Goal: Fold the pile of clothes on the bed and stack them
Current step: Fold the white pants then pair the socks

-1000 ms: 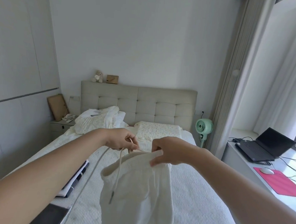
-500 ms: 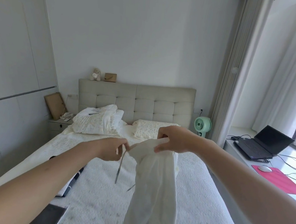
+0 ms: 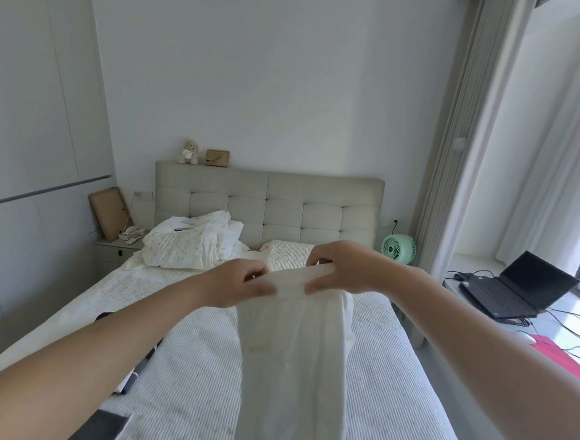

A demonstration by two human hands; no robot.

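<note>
Striped bedding covers the bed, which runs from the near edge up to a padded headboard, with a laptop on the desk by the window. Above the mattress hangs the white garment, apparently a pair of trousers, held up by its waistband so that the legs drop straight and fall into line for folding. Both forearms reach forward at about chest height. The left hand has a narrow grip, thumb and fingers pinching the left end of the band; the right hand pinches the right end likewise, knuckles up. Between them the band is stretched fairly flat. Dark folded clothes lie at the bed's left edge, partly hidden by the left arm, probably the start of the stack.
</note>
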